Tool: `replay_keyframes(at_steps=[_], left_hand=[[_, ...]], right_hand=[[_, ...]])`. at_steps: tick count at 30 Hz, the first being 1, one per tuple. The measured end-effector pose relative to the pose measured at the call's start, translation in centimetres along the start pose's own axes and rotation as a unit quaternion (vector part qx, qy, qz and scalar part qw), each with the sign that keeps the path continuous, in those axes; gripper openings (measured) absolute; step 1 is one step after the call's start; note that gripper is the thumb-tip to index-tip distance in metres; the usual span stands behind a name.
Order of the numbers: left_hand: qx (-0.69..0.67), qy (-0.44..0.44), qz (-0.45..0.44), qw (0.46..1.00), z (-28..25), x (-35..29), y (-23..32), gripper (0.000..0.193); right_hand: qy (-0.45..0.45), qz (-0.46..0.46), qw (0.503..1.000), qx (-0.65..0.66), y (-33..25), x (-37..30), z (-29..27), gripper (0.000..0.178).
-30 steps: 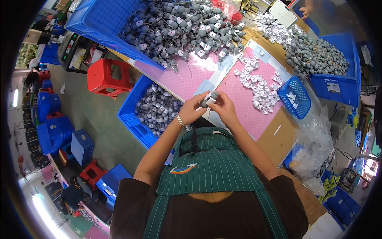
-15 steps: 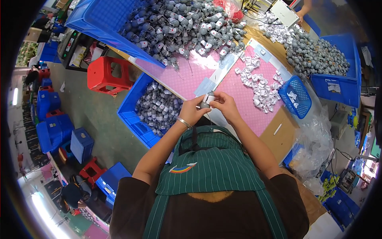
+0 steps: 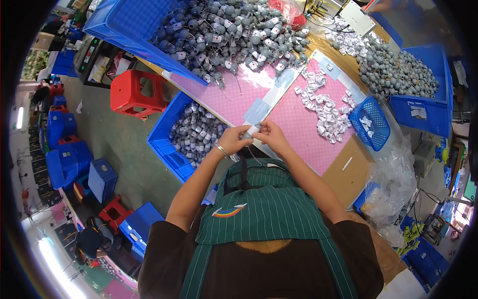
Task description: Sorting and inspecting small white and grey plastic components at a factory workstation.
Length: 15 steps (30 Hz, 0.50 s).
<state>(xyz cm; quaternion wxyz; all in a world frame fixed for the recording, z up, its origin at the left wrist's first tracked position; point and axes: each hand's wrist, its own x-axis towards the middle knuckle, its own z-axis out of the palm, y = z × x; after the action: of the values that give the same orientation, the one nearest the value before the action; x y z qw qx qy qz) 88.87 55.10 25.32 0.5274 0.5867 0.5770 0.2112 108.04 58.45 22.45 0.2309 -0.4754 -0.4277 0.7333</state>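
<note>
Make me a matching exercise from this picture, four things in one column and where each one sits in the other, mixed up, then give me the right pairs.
Things:
1. red stool
2. small blue basket
3. small grey part
4. blue crate of wrapped parts

Places:
A. between the fingers of left hand and right hand
B. on the floor, left of the table
C. on the pink mat, right side
D. below the table edge, by the left forearm

Pairs: 1-B, 2-C, 3-A, 4-D

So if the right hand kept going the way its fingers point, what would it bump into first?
The right hand points left, at the small grey part pinched between both hands, so it would press into that, then the left hand just behind. They already look as if they touch.
</note>
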Motion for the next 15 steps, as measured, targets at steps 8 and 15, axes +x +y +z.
replay_keyframes(at_steps=[8, 15], left_hand=[[0.334, 0.171, -0.058, 0.925, -6.9, 0.0, -12.6, 0.044], [-0.054, 0.339, -0.238, 0.909, -8.2, 11.6, -15.2, 0.051]], right_hand=[[0.135, -0.032, 0.983, -0.121, 4.5, 0.6, -8.3, 0.028], [0.256, -0.084, 0.922, -0.278, 3.8, 3.5, -13.6, 0.023]])
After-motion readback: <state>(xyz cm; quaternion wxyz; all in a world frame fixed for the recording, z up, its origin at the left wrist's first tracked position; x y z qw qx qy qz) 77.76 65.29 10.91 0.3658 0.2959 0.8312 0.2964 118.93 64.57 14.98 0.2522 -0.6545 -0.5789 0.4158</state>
